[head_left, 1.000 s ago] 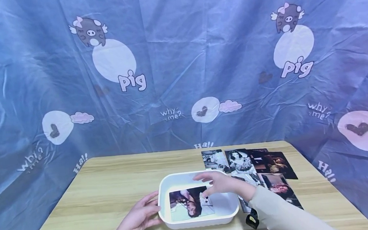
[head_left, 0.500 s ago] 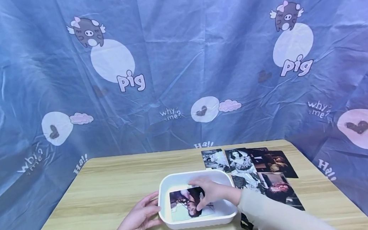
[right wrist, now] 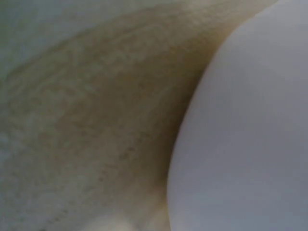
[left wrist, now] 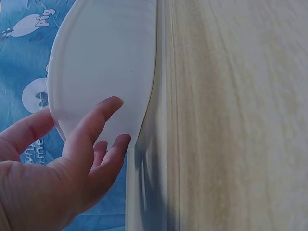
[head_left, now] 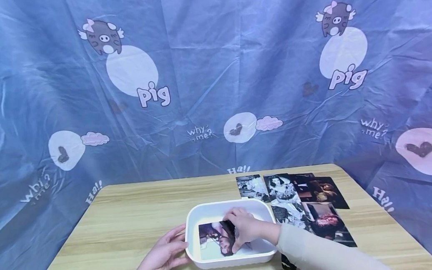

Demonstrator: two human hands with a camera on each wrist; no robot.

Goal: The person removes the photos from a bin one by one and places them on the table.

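A white plastic tub [head_left: 206,264] stands on the table, with a photo [head_left: 212,240] lying inside it. My left hand [head_left: 167,251] steadies the tub's left end, its fingers spread loosely against the outer wall. In the left wrist view, the fingertips of the left hand [left wrist: 82,159] lie along the white wall and up at the rim. My right hand [head_left: 245,227] reaches down into the tub, thumb and fingers curled in over the photo's right end, which they hide. The right wrist view shows only the tub's outer wall [right wrist: 240,144] and wood, no fingers.
Several more photos lie overlapping right of the tub, among them a black-and-white portrait [head_left: 283,191] and a dark one [head_left: 329,192]. A black wrist device [head_left: 288,264] hangs by the right sleeve. A blue printed curtain [head_left: 204,69] stands behind the table.
My right hand has moved left and down into the tub, and its fingers have drawn together over the photo's right end. The left hand and the tub have stayed put.
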